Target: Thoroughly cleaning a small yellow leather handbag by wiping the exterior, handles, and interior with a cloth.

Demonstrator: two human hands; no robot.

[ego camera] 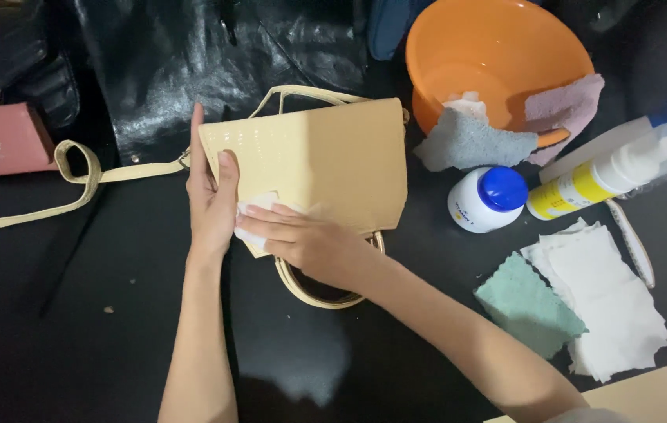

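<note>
Beige handbag [325, 160] lies flat on black tabletop [114, 352], centre; left hand [209, 200] clamps its left edge, thumb on front, while right hand [302, 239] presses a white wipe [251, 221] flat-fingered on its lower-left corner. Bag prob. light, semi-stiff w/ smooth slick face, strap [75, 176] floppy: best held by an edge or round handle [314, 286], as judged. Right of bag: 1 squat white bottle, blue cap [490, 197], 1 yellow-banded pump bottle [615, 172] on its side, orange basin [498, 55] w/ cloths behind; pink box [0, 139] far left of bag.
</note>
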